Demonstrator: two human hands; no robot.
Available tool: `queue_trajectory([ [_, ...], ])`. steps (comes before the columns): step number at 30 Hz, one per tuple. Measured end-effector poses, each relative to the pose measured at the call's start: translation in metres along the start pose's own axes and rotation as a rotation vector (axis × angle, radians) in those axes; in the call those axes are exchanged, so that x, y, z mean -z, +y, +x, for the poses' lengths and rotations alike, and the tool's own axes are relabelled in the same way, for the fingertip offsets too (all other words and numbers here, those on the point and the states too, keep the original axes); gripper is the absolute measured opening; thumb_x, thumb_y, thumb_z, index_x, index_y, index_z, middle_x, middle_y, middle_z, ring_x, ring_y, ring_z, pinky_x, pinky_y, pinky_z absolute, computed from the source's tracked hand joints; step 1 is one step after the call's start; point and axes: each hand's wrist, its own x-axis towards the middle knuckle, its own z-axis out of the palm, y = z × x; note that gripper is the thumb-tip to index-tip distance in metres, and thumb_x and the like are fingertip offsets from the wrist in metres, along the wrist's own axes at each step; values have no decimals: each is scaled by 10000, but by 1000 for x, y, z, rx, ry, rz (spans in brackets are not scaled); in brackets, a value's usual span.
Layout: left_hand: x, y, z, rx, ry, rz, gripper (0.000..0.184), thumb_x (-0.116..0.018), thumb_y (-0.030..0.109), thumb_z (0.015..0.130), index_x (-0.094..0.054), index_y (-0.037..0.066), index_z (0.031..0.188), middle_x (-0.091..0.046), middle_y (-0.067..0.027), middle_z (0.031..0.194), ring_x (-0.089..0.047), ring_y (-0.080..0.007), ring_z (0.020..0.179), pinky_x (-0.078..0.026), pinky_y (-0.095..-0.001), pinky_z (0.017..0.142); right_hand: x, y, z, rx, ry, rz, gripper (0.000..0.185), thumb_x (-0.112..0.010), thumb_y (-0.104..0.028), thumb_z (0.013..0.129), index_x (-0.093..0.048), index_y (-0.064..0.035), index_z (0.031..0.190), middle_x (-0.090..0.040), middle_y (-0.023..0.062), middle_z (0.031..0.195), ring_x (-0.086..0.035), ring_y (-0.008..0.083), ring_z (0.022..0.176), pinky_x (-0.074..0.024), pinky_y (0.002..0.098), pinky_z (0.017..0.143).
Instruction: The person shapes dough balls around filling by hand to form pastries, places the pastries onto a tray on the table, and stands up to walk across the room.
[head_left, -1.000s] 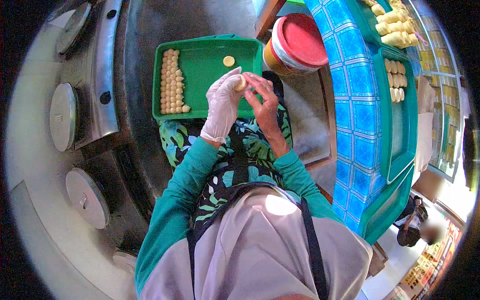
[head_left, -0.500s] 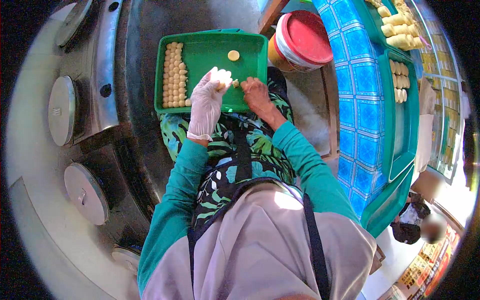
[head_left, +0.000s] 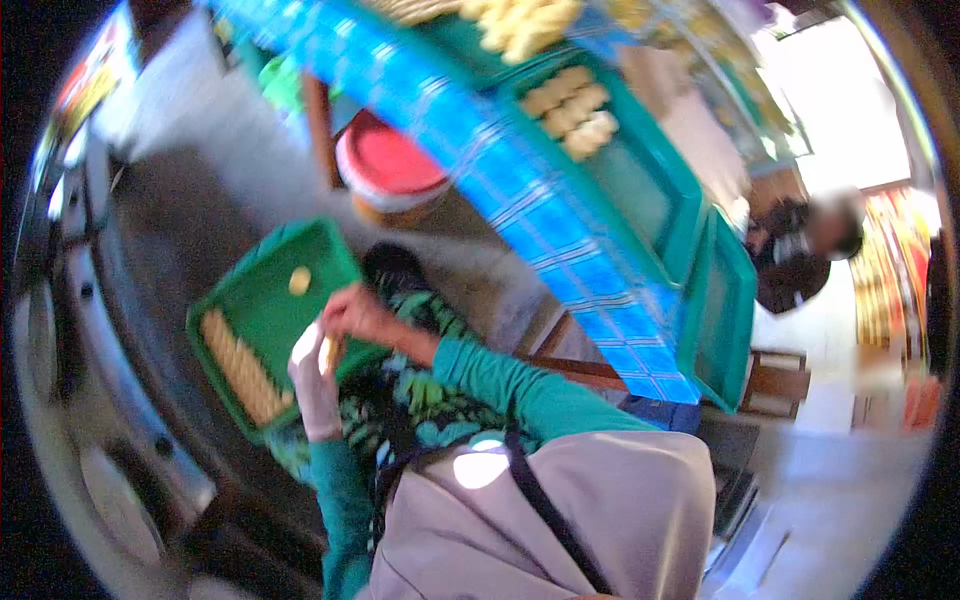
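A green tray (head_left: 266,247) rests on my lap, blurred and slanted in the view. Rows of small pale dough balls (head_left: 244,368) line its near left side, and one round yellow disc (head_left: 299,280) lies apart toward the far end. My left hand (head_left: 312,385), in a white glove, is curled around a small pale yellow piece of dough (head_left: 331,352) above the tray's near edge. Bare and with bent fingers, my right hand (head_left: 362,314) is close against the left fingertips. What its fingers pinch is hidden by blur.
To the right runs a table with a blue checked cloth (head_left: 520,225), bearing green trays (head_left: 640,215) with shaped dough pieces (head_left: 570,112). A red-lidded bucket (head_left: 390,155) stands beyond my tray. A person in dark clothes (head_left: 795,255) is at the far right.
My head view has swung to the right, so the tray and both hands now appear farther left and tilted. My right hand has come up against the left one.
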Motion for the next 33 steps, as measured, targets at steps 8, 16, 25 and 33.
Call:
queue_trajectory([
  [8,-6,-20,-1,557,135,-656,231,-686,119,839,-658,-55,989,-658,-83,929,-629,-154,809,-501,-280,709,-16,-11,-17,133,127,-315,86,-682,-83,669,-616,-33,696,-634,115,652,-636,267,611,-486,362,570],
  [16,4,-44,-9,549,124,-654,204,-676,91,815,-660,-72,937,-664,-74,843,-629,-147,740,-496,-273,672,-17,-24,-19,89,33,-205,72,-667,-33,603,-631,-49,664,-653,111,657,-648,272,633,-495,375,585],
  [25,3,-34,-16,411,244,-605,181,-583,88,827,-651,-67,890,-652,-86,905,-608,-137,787,-461,-250,687,-14,-27,-10,47,-7,-36,141,-722,-57,620,-674,-15,746,-669,93,665,-651,154,619,-520,302,585],
  [33,9,-10,-14,374,234,-397,175,-625,106,813,-697,-39,879,-660,-37,784,-590,-105,715,-448,-248,643,-22,-18,-9,181,-10,-219,138,-721,-15,657,-659,-32,779,-663,69,701,-630,120,639,-511,268,577],
])
